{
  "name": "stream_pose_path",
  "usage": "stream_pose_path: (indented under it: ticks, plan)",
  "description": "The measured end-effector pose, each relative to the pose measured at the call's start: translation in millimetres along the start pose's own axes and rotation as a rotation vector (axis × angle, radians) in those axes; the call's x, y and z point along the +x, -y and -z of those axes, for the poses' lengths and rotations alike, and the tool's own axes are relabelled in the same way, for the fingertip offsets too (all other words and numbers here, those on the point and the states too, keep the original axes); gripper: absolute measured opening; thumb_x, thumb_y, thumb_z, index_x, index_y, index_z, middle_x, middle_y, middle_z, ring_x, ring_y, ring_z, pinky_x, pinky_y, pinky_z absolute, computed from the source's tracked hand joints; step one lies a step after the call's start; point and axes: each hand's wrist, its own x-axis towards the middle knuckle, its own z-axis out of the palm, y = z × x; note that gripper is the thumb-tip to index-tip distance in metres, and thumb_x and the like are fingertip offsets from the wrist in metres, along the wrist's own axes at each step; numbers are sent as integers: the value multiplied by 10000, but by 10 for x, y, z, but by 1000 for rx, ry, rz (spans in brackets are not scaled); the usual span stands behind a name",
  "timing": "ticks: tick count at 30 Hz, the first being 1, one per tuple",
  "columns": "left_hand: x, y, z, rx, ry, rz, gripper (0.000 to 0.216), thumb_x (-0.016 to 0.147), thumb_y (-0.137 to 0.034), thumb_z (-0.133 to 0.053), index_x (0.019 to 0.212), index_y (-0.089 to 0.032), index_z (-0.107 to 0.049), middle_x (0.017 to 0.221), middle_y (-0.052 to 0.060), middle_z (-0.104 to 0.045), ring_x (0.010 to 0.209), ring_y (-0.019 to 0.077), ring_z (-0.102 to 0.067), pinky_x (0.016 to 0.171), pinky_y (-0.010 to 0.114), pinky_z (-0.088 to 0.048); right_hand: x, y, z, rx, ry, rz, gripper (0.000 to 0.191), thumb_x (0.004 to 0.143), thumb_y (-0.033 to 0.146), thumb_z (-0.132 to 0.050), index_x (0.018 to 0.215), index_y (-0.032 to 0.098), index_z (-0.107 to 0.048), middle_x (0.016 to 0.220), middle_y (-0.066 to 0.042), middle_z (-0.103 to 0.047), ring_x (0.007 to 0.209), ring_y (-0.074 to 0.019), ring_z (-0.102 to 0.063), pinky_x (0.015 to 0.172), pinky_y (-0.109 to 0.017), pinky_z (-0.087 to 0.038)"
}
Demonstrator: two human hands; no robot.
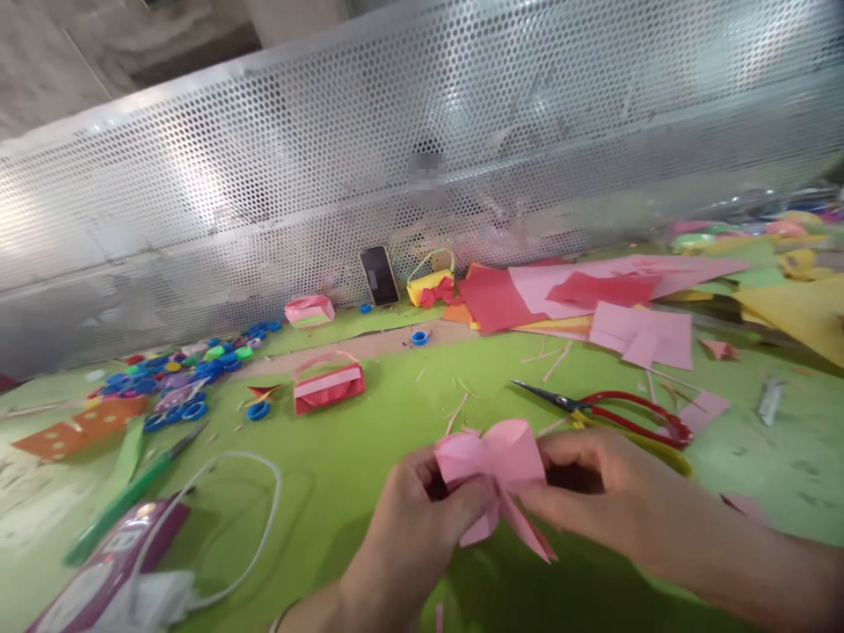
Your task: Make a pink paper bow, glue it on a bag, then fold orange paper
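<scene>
A pink paper bow (511, 453) with two rounded loops and two hanging tails is held up over the green table (316, 519). My left hand (422, 510) grips it from the left, thumb pressed near the bow's middle. On the other side, my right hand (593, 492) pinches the right loop between thumb and fingers. Just beyond my right hand lies a pair of scissors (573, 404) with red and yellow handles, blades pointing left. Farther off stands a small red paper handbag (330, 387) with a pale pink strip.
Blue bottle caps (198, 409) and other coloured caps pile up at left, near a green-handled tool (119, 505) and a purple device with a white cable (273, 510). A phone (381, 277) leans on the perforated metal panel (296, 167), beside a yellow paper bag (428, 288). Coloured paper sheets (494, 299) lie back right.
</scene>
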Motion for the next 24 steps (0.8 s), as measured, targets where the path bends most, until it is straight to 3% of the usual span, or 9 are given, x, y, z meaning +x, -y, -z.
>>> stream_pose_path:
  ticks: [3, 8, 10, 13, 17, 21, 24]
  plan:
    - [-24, -58, -7, 50, 49, 52, 195, 617, -283, -729, 623, -137, -601, 576, -38, -488, 522, 72, -396, 518, 213, -288, -2, -5, 11, 35, -13, 8, 198, 753, 392, -605, 813, 208, -649, 796, -11, -642, 768, -181, -569, 670, -273, -439]
    - [-77, -141, -23, 174, 7, 33, 116, 613, -207, -694, 629, -149, -594, 569, -31, -535, 546, 93, -461, 524, 217, -334, 1, -43, 7, -25, -68, 14, 183, 764, 359, -586, 674, 200, -573, 624, 36, -468, 601, -113, -436, 536, -235, -334]
    - [-74, -148, -9, 158, -57, -18, 134, 637, -198, -701, 741, -141, -638, 649, -9, -603, 607, 110, -516, 565, 217, -377, 4, -51, 0, -13, -46, -27, 178, 765, 350, -586, 679, 197, -561, 618, 42, -457, 574, -100, -412, 520, -234, -312]
    - [-41, -97, 22, 13, -98, -65, 389, 646, -269, -783, 979, -153, -620, 752, 11, -664, 639, 119, -555, 602, 226, -423, 12, -53, -12, 70, -17, -100, 179, 766, 354, -614, 704, 192, -566, 598, 52, -469, 512, -76, -379, 487, -225, -290]
    - [-1, 39, 45, -191, 36, -83, 672, 562, -419, -883, 1106, -143, -600, 910, 85, -704, 707, 158, -613, 621, 248, -454, 31, -80, -28, 209, -44, -106, 217, 776, 383, -645, 745, 177, -586, 644, 29, -525, 536, -73, -402, 487, -209, -318]
    - [-15, 97, 31, -253, 212, -41, 527, 611, -423, -868, 1009, -125, -691, 897, 88, -691, 737, 157, -611, 646, 238, -436, 54, -152, -39, 194, -49, -92, 233, 819, 405, -613, 795, 174, -599, 663, 25, -513, 569, -82, -443, 500, -199, -350]
    - [-41, 74, 3, -269, 254, -11, 434, 663, -436, -835, 967, -143, -734, 821, 62, -678, 704, 140, -590, 686, 254, -447, 52, -191, -49, 162, 34, -74, 234, 828, 404, -608, 789, 175, -581, 667, 30, -519, 533, -69, -445, 488, -195, -350]
